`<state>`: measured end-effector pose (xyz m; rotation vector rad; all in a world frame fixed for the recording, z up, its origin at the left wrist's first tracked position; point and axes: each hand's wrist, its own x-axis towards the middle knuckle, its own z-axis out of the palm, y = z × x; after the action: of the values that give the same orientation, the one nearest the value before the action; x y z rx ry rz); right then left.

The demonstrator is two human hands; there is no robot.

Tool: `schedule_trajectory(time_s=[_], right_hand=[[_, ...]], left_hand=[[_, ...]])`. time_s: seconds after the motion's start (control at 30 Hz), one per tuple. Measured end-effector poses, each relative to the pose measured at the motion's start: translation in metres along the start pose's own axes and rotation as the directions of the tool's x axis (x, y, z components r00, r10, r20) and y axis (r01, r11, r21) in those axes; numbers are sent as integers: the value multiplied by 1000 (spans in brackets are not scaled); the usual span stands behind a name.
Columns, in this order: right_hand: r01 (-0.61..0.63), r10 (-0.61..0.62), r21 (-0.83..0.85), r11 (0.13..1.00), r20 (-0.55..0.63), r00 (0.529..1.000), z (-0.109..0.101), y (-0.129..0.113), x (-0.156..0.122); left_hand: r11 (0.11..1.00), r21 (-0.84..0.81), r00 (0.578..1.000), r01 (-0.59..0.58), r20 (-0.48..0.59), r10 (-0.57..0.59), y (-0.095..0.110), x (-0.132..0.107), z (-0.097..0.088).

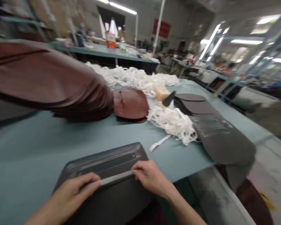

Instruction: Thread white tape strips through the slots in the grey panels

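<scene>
Both of my hands are at the near edge of the blue-grey table. My left hand (70,197) and my right hand (152,178) pinch the two ends of a pale grey strip (115,178). The strip lies across a dark grey fabric or leather panel (103,165), which has a long stitched slot near its far edge. The panel's lower part runs off the table edge, under my hands and out of view. Neither hand touches anything else.
A tall stack of brown leather pieces (61,84) and a rounded brown piece (130,104) lie on the table (25,150). Tangled white tape (172,123), a cream block (161,93) and overlapping dark grey panels (215,134) lie to the right. Other workbenches stand behind.
</scene>
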<state>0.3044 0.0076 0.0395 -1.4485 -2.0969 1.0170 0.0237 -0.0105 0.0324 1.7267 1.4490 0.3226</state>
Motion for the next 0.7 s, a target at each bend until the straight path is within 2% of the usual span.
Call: schedule_trajectory(time_s=[0.07, 0.13, 0.2, 0.3, 0.43, 0.5, 0.57, 0.63, 0.7], right_hand=[[-86, 83, -46, 995, -61, 995, 10, 4, -3], [-113, 108, -86, 990, -54, 993, 17, 3, -11], [-86, 88, -95, 992, 13, 996, 18, 0, -21], [-66, 75, -72, 995, 132, 988, 13, -2, -35], [-144, 134, 19, 989, 263, 955, 5, 3, -41], [-212, 194, 56, 976, 234, 953, 2, 8, -35], [-283, 274, 63, 957, 126, 954, -1, 12, -23], [-312, 312, 53, 949, 6, 950, -4, 17, -9], [-291, 293, 33, 956, -74, 953, -5, 21, 5]], left_hand=[[995, -6, 995, 102, 7, -102, -7, -16, -4], [985, -20, 985, 169, -39, -169, -11, -26, -5], [978, -47, 975, 204, -79, -207, -12, -35, -5], [973, -110, 975, 203, -65, -210, -10, -50, -5], [964, -189, 979, 189, -38, -199, -10, -57, -9], [958, -179, 963, 226, -108, -248, -12, -52, -13], [951, -172, 935, 258, -202, -290, -17, -42, -18], [952, -200, 926, 233, -254, -280, -21, -30, -23], [957, -218, 927, 191, -282, -249, -24, -19, -26]])
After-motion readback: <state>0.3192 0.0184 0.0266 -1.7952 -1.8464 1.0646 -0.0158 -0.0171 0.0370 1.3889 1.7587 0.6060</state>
